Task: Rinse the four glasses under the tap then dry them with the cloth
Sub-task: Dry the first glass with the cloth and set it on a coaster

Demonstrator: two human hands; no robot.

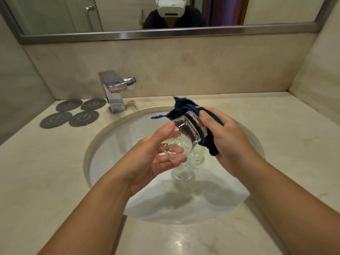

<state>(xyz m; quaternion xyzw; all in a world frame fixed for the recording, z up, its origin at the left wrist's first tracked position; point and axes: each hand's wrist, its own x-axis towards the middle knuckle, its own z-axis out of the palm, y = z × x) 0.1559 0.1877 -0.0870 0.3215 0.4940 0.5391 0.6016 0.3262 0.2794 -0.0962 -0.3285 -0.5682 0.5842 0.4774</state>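
- The left hand (pixel 156 157) grips a clear glass (pixel 185 133), tilted over the sink (pixel 114 144). The right hand (pixel 228 140) presses a dark blue cloth (pixel 184 107) to its base.
- More glasses (pixel 184 172) sit in the basin.
- Drying well probably means a firm grip, turning slowly and wiping inside.
- No readable writing. The grey coasters (pixel 73 113) show only a symbol.

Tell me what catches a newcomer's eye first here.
Centre frame, the left hand grips a tilted clear glass over the sink basin, while the right hand holds a dark blue cloth against its base. More glasses sit in the basin beneath. At back left, four grey coasters lie beside the chrome tap.
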